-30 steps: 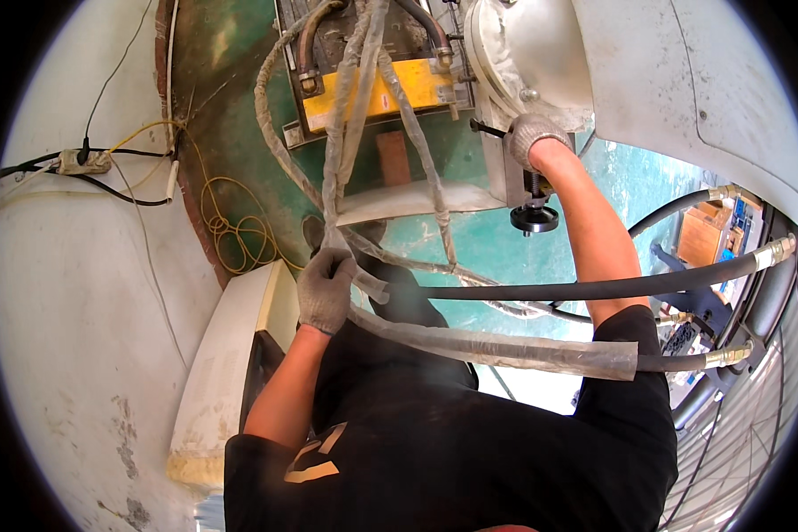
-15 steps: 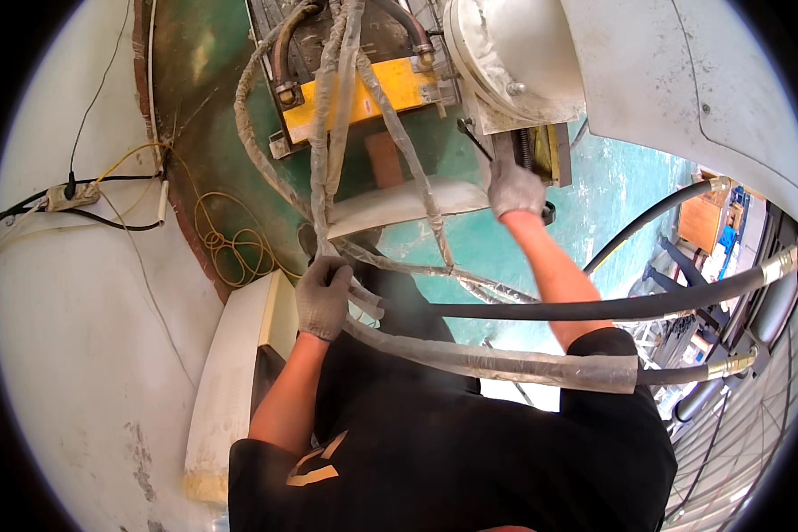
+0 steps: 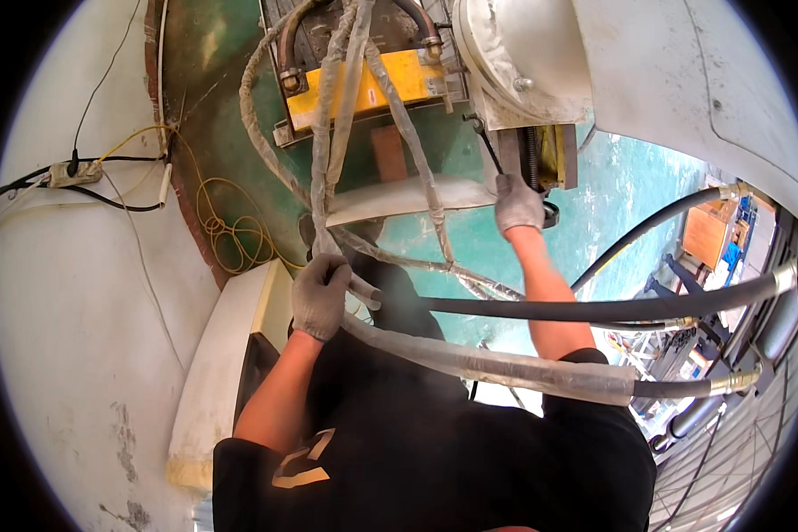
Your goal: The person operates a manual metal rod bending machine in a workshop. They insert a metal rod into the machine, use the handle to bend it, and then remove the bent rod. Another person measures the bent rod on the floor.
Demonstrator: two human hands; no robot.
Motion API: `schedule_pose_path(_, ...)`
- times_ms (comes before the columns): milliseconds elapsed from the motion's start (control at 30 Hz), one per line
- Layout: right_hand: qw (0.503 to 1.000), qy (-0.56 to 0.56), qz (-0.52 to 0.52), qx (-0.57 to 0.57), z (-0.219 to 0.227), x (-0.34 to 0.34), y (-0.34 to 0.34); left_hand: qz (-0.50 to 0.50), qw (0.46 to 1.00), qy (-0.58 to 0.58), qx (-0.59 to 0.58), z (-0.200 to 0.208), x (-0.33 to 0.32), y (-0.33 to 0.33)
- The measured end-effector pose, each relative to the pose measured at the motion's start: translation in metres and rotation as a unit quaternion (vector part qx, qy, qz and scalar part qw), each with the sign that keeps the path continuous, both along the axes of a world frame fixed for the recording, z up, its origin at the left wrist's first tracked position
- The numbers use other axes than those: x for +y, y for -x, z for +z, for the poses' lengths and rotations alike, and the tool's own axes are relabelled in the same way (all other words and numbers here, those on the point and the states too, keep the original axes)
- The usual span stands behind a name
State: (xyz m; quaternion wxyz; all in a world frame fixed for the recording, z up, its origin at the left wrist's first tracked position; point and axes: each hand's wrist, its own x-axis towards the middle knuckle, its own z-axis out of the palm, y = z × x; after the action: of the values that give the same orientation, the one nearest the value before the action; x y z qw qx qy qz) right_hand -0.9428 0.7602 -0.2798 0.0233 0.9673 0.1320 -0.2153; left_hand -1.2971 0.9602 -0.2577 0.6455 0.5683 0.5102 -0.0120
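Note:
My left hand (image 3: 319,297), in a pale knit glove, closes around a plastic-wrapped hose (image 3: 322,191) in front of my body. A second wrapped hose (image 3: 488,366) runs right from just below it, and a bare black hose (image 3: 576,309) crosses above that one. My gloved right hand (image 3: 517,206) is closed on the handle of a dark open-end wrench (image 3: 484,135), whose jaw points up and left beside the white machine. A dark ring-like piece (image 3: 551,214) shows at the right hand's edge; I cannot tell whether it belongs to the wrench.
A yellow block (image 3: 372,84) with metal pipe elbows stands ahead. The white machine housing (image 3: 523,58) is at upper right. Yellow cable (image 3: 235,230) lies coiled by the left wall, near a power strip (image 3: 66,175). A pale panel (image 3: 213,363) leans at my left.
My right hand has drawn slightly back toward me with the wrench, and more of its handle shows. The left hand stays on the hose. The whole view has shifted a little.

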Motion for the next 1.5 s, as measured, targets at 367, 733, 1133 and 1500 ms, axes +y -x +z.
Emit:
schedule_pose_path(367,0.967,0.167,0.183,0.053,0.074,0.092,-0.087,0.034,0.999,0.009,-0.020,-0.001,-0.001,0.005)
schedule_pose_path(733,0.943,0.237,0.225,0.068,0.068,0.128,-0.085,0.060,0.998,0.027,-0.011,-0.009,0.003,0.019)
schedule_pose_path(1133,0.942,0.245,0.212,0.090,0.077,0.128,-0.068,0.038,0.999,0.014,-0.016,-0.002,0.013,0.000)
schedule_pose_path(1500,0.970,0.185,0.157,0.030,0.076,0.115,-0.036,0.012,1.000,0.009,0.008,-0.010,0.017,-0.006)
